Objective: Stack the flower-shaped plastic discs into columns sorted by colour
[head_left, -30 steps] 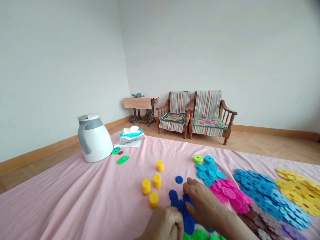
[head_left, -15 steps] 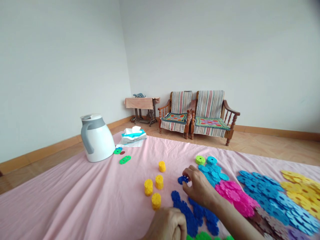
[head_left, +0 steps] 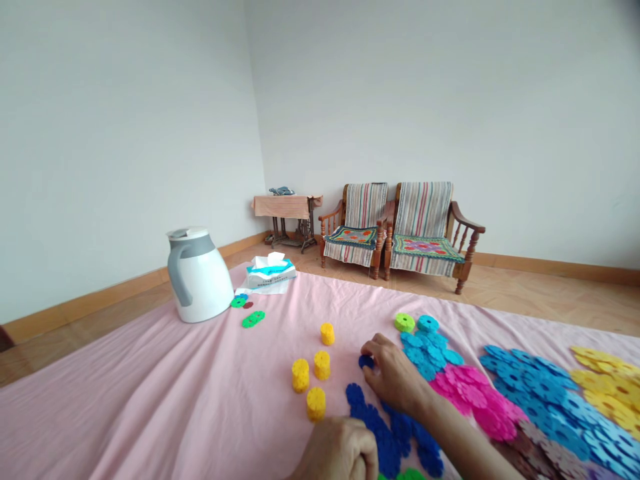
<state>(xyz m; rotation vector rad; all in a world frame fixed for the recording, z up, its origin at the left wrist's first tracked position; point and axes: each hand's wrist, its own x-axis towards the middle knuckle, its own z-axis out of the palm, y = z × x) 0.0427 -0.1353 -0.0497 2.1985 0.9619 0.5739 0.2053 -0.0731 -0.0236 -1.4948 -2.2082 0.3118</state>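
My right hand [head_left: 393, 375] reaches forward over the pink sheet [head_left: 165, 393], its fingers pinched on a dark blue snowflake disc [head_left: 366, 362]. A pile of dark blue discs [head_left: 395, 430] lies just under that wrist. My left hand [head_left: 340, 453] rests as a closed fist at the bottom edge; what it holds is hidden. Several short yellow stacks of discs [head_left: 314, 375] stand to the left of the right hand. A lime stack [head_left: 404, 323] and a cyan stack [head_left: 428, 324] stand beyond it.
Heaps of light blue [head_left: 425, 348], pink [head_left: 470, 393], blue [head_left: 545, 393] and yellow discs [head_left: 607, 380] spread to the right. A white kettle [head_left: 197, 273], a tissue pack [head_left: 270, 272] and loose green discs [head_left: 253, 319] sit far left. Two wooden armchairs [head_left: 403, 230] stand against the wall.
My right hand moved forward from the dark blue pile to the lone dark blue disc and closed its fingers on it. The left fist stayed low at the bottom edge.
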